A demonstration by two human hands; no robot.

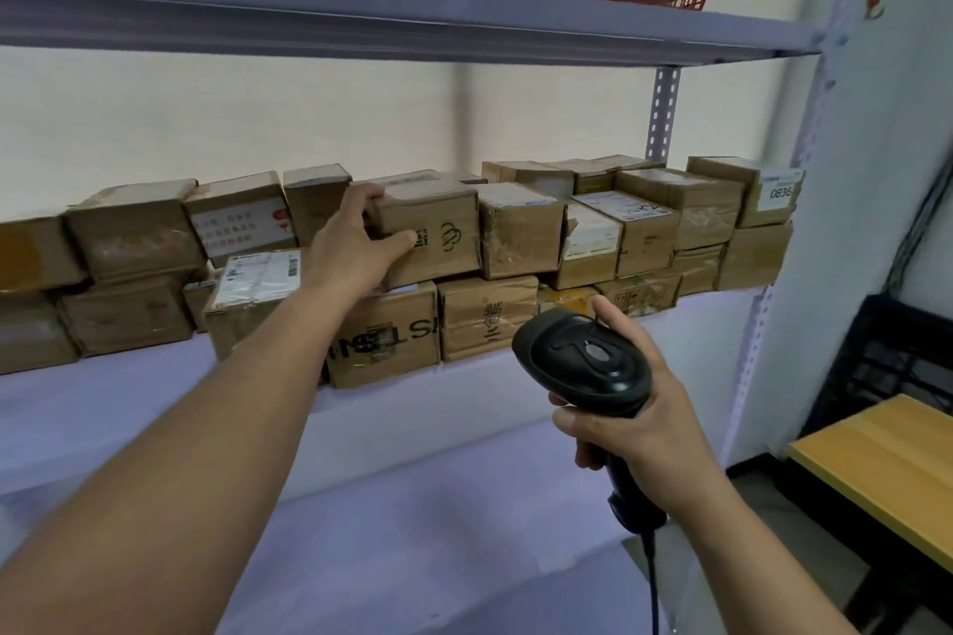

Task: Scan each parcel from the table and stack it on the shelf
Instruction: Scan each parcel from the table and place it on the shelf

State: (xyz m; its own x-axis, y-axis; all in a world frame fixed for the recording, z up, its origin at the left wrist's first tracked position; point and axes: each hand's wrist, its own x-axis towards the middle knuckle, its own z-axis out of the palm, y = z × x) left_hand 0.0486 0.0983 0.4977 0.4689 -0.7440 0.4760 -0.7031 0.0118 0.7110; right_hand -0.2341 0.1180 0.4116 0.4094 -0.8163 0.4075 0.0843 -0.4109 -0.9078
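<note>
Bright, even, diffuse indoor light; no source in view. Wall (361, 118) at 12 o'clock washed near white. Soft shadow under top board (361, 23); dark gaps between boxes (644, 232). Lilac cast on shelf (154, 407). Dull sheen on scanner (582, 361). Centre fairly sharp: logo on box (438, 232) clear. Boxes at 9 o'clock smeared, soft. Forearm (180, 479) at 7 o'clock soft. Wide-angle bend: top board bows, post (748, 366) at 3 o'clock leans. Crate (887, 366) at 4 o'clock dim, detail lost.

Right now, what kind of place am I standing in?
Most likely a parcel depot or mailroom storage area: taped cardboard parcels with shipping labels sit stacked on a metal shelf, the right hand holds a barcode scanner, and the left hand grips one box on the top row.
</note>
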